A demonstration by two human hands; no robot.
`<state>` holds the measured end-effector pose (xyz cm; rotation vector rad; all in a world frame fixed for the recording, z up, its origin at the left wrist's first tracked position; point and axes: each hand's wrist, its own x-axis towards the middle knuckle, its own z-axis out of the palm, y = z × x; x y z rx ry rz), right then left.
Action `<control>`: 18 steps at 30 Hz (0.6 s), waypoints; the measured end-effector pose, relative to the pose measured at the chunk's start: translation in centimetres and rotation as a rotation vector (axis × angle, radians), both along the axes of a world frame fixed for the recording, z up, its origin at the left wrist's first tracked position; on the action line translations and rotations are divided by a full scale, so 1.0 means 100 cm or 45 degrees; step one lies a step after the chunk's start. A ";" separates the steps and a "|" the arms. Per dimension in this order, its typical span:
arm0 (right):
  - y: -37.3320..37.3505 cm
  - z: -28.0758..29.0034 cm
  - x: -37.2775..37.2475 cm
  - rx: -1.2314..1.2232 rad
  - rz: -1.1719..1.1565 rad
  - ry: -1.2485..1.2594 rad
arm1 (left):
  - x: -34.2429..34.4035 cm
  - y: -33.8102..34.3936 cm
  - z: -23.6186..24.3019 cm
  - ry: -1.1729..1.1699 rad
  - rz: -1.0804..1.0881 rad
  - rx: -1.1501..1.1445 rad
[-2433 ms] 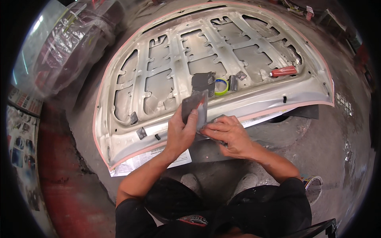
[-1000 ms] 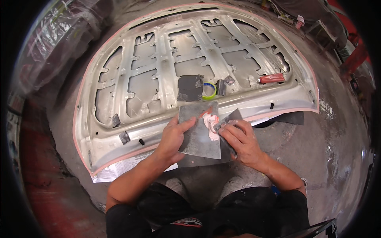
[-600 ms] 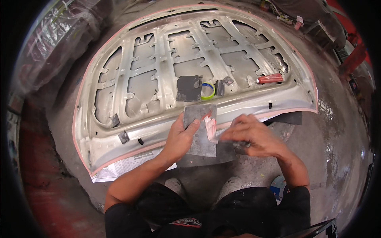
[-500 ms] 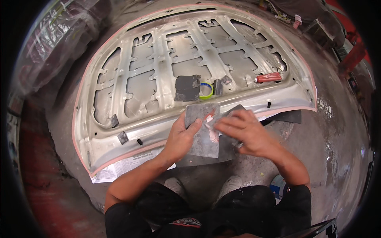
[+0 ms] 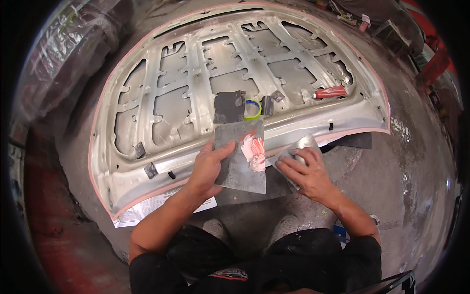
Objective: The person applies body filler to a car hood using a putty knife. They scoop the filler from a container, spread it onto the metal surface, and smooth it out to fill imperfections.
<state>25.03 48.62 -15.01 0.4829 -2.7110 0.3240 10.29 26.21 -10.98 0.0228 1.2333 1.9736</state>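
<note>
My left hand (image 5: pixel 208 166) grips a flat grey mixing board (image 5: pixel 235 176) by its left edge, thumb on top. On the board's right side lies a dab of pink-white filler paste (image 5: pixel 253 153) streaked with red. Just right of the board, my right hand (image 5: pixel 306 171) is closed on a grey metal spreader (image 5: pixel 304 142), its fingers laid across the blade. Both hands are above the near edge of a large bare-metal car hood (image 5: pixel 196 103), which lies with its ribbed inner side up.
On the hood rest a red tube (image 5: pixel 330 92), a yellow-green tape roll (image 5: pixel 252 110), dark sandpaper (image 5: pixel 228 106) and small grey scraps. Newspaper (image 5: pixel 164 208) sticks out under its near edge. A plastic-covered object (image 5: pixel 68 49) stands far left. A can (image 5: pixel 341 232) sits by my right foot.
My right hand with the spreader has moved right, off the board. The paste now lies broader and in full view. The board has shifted slightly left.
</note>
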 end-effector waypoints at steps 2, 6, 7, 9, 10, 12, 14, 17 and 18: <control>0.004 0.007 0.002 -0.158 -0.114 -0.057 | 0.003 -0.001 -0.004 0.254 -0.031 -0.044; -0.016 0.022 -0.023 -0.445 -0.106 0.010 | 0.011 0.008 -0.017 1.005 -0.120 -0.277; -0.024 0.017 -0.029 -0.539 -0.117 -0.009 | 0.017 0.011 -0.011 1.027 -0.115 -0.333; -0.030 0.010 -0.035 -0.676 -0.021 -0.021 | 0.022 0.012 0.000 1.076 -0.078 -0.370; -0.032 0.009 -0.039 -0.745 0.036 -0.028 | 0.023 0.011 0.004 1.090 -0.059 -0.422; -0.037 0.010 -0.034 -0.617 0.095 -0.033 | 0.023 0.010 0.007 1.119 -0.022 -0.523; -0.041 0.010 -0.034 -0.591 0.155 -0.115 | 0.020 0.006 -0.005 1.146 0.077 -0.485; -0.042 0.015 -0.028 -0.541 0.193 -0.204 | 0.015 0.005 -0.013 1.090 0.141 -0.439; -0.041 0.016 -0.027 -0.517 0.197 -0.218 | 0.014 0.005 -0.014 1.056 0.149 -0.427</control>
